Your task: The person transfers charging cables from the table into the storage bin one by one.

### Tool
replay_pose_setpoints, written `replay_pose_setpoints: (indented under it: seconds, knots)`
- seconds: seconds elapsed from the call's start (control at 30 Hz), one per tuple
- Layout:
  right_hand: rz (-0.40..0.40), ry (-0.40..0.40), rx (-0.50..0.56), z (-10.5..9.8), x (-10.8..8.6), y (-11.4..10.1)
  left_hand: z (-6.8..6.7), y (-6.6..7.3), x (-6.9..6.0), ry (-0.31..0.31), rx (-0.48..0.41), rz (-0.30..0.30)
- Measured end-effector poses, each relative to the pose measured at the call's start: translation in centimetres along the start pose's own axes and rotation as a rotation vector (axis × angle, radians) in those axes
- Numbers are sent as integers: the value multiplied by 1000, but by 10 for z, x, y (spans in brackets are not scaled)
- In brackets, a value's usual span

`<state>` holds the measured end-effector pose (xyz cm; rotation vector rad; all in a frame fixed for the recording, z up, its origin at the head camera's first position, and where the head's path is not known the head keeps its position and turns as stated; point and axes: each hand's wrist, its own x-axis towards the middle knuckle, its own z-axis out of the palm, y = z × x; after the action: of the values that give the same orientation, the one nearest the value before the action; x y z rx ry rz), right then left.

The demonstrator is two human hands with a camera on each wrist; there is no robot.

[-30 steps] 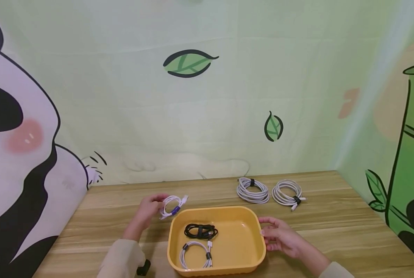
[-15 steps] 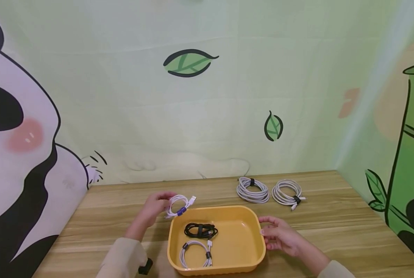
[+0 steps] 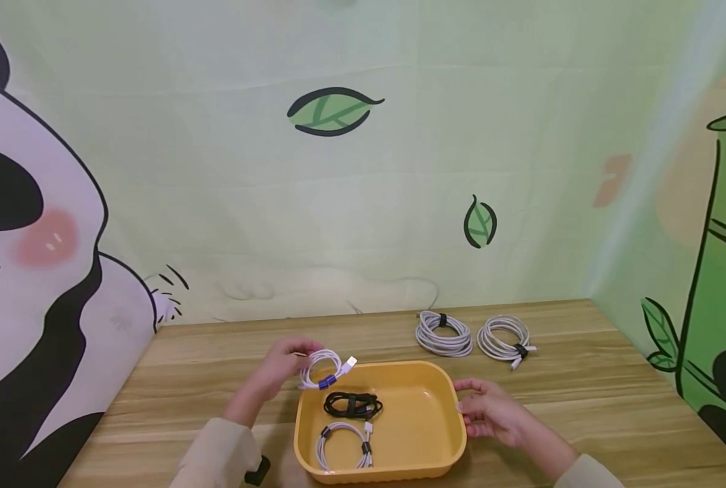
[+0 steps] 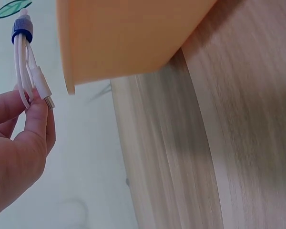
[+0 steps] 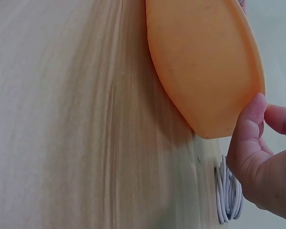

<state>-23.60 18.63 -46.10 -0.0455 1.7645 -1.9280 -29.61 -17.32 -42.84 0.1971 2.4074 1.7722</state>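
Observation:
My left hand (image 3: 283, 366) pinches a coiled white USB cable (image 3: 323, 369), bound with a blue-purple strap, above the left back rim of a yellow bin (image 3: 420, 440). In the left wrist view, thumb and fingers grip the cable's loops (image 4: 21, 71), beside a metal-tipped plug (image 4: 45, 90). The bin contains a black coiled cable (image 3: 352, 405) and a light grey coiled cable (image 3: 320, 447) with dark ties. At the bin's right side, my right hand (image 3: 491, 413) holds the rim; the right wrist view shows thumb and fingers at the rim of the bin (image 5: 205, 67).
Two larger grey coiled cables, one on the left (image 3: 442, 335) and one on the right (image 3: 503, 339), lie behind the bin on the wooden table (image 3: 582, 379). A printed cloth backdrop (image 3: 228, 169) stands along the table's back edge.
My left hand has carried the white cable rightward, from beside the bin to over its left back rim. The right hand and the bin have stayed in place.

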Motion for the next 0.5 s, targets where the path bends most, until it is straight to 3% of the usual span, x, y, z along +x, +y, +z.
replay_pose_setpoints:
  seconds: [0.5]
  knots:
    - [4, -3, 10, 1, -1, -1, 11, 4, -9, -160, 72, 30]
